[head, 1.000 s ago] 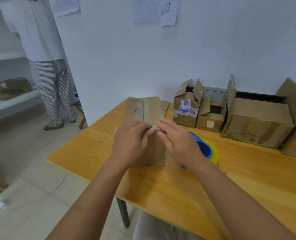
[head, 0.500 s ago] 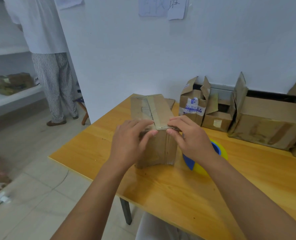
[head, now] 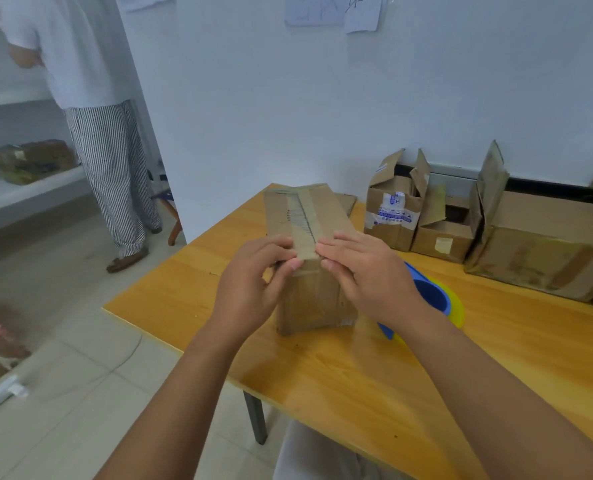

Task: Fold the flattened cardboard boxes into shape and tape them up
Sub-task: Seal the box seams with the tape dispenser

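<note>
A closed brown cardboard box (head: 314,299) stands on the wooden table (head: 357,375) with a strip of tape (head: 303,223) running along its top seam and over the near edge. My left hand (head: 250,289) holds the box's near top edge, fingers on top and thumb on the front face over the tape end. Just to its right, my right hand (head: 368,275) lies with straight fingers pressed on the same edge. A blue and yellow tape dispenser (head: 433,299) lies on the table behind my right wrist, partly hidden.
Three open cardboard boxes line the wall at the back right: a small one (head: 394,209), a low one (head: 442,233), a large one (head: 544,247). Flat cardboard (head: 347,202) lies behind the box. A person (head: 90,98) stands by shelves at the left. The table's left edge (head: 156,327) is near.
The view has shifted, so the box sits more to the centre. Both hands have stayed at the near top edge, with fingers sliding slightly along the tape end.
</note>
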